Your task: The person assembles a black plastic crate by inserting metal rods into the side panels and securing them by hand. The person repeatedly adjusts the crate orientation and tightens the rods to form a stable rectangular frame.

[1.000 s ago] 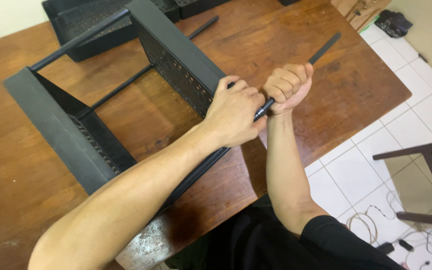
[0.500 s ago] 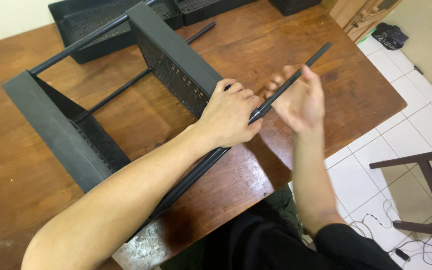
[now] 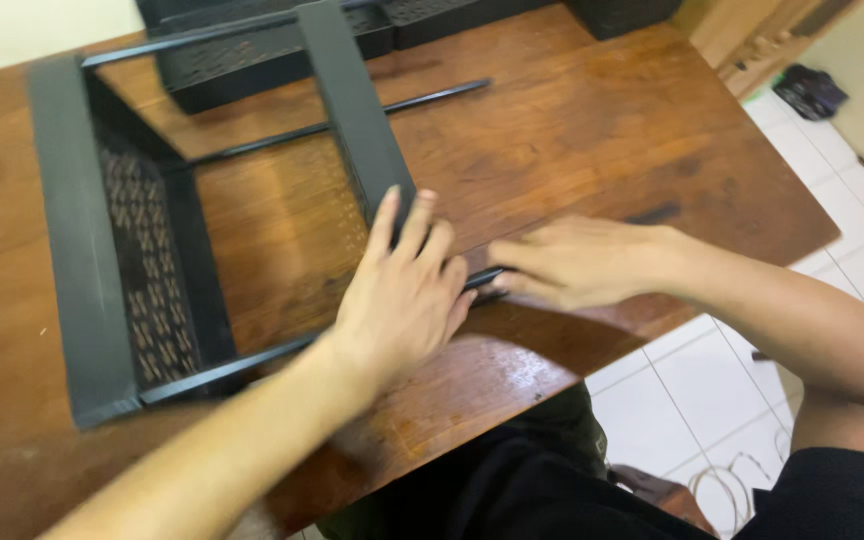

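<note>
While the picture is blurred by motion, the main layout is readable: a black metal rack frame point(image 3: 202, 250) lies on the wooden surface point(image 3: 572, 130), made of 2 perforated side panels joined by thin rods. The left hand point(image 3: 402, 295) lies flat with its fingers spread over the near end of the right-hand panel point(image 3: 357, 120), pressing down and not closed around anything. The right hand point(image 3: 577, 262) lies low on the surface just beside it, fingers pointing toward the left hand and resting over the end of a thin black rod point(image 3: 482, 278); whether those fingers actually pinch the rod cannot be told from this view. A second loose rod point(image 3: 432, 97) lies farther back, and black perforated trays point(image 3: 272, 50) sit at the far edge.

The likely trouble is at the joint under the 2 hands. If the rod end is not squarely seated in the panel, sideways pressure could pop it out or tilt the panel over, since the frame looks only loosely braced. Fingers so near the junction could also get pinched. The frame's near corner lies close to the surface's edge, so a hard shove could slide it off.
</note>
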